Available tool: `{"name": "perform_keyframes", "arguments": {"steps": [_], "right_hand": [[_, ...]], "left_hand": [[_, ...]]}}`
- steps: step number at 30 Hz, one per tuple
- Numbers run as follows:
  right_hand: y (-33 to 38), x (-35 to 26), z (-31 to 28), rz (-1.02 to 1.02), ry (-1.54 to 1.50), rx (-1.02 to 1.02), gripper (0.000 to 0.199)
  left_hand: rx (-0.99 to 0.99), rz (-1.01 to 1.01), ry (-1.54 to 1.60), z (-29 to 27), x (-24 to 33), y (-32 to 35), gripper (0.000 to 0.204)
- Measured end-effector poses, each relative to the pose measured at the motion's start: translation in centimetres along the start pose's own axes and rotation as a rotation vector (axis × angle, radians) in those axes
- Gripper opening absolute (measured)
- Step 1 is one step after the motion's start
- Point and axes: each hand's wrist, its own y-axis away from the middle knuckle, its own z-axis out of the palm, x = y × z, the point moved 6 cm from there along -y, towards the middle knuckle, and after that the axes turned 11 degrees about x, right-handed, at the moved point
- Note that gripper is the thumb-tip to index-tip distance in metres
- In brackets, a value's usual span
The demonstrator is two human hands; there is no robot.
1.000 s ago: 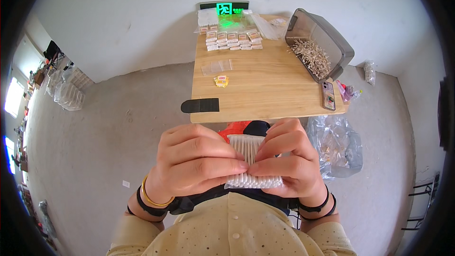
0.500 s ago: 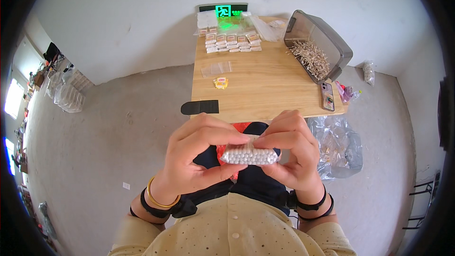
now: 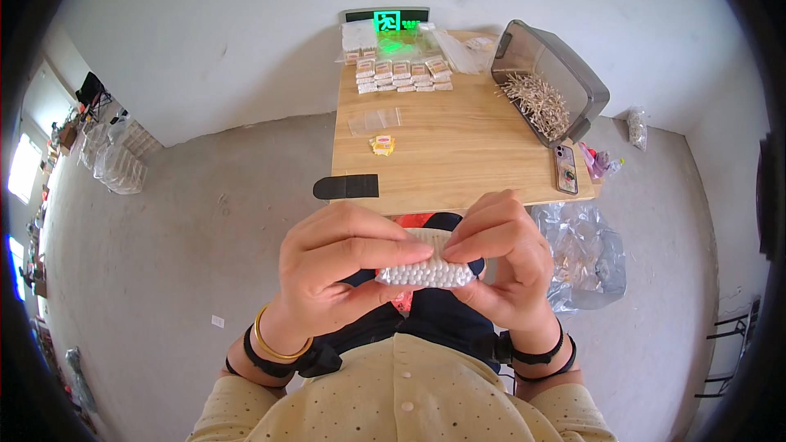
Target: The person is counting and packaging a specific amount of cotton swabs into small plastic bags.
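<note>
A clear plastic bag of cotton swabs is held in front of me, its rows of white tips toward me. My left hand pinches its left end, fingers on top and thumb below. At the right end my right hand grips it the same way. Beyond my hands, on the wooden table, lie small yellow-and-white cards and flat clear bags. Filled swab packs are stacked in rows farther back.
A tipped grey clear bin holds loose swabs at the table's back right. A phone lies near the right edge, a black strip at the front left corner. A plastic-lined container stands below on the right.
The bag has tilted so more of its top shows between my fingers. My left fingers have slid slightly farther over it.
</note>
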Motion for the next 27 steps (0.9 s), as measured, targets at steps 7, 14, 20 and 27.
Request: {"name": "perform_keyframes", "arguments": {"steps": [7, 14, 20, 27], "right_hand": [[-0.2, -0.3, 0.2, 0.013, 0.028, -0.053, 0.028], [-0.3, -0.6, 0.3, -0.003, 0.023, -0.021, 0.031], [-0.4, -0.7, 0.5, -0.028, 0.001, -0.071, 0.029], [-0.2, -0.6, 0.6, -0.010, -0.002, -0.061, 0.027]], "left_hand": [[0.033, 0.046, -0.055, -0.2, 0.4, 0.0, 0.040], [0.049, 0.069, -0.078, -0.3, 0.5, 0.1, 0.039], [0.036, 0.161, -0.145, -0.4, 1.1, 0.0, 0.036], [0.000, 0.143, -0.169, -0.4, 1.4, 0.0, 0.024]]}}
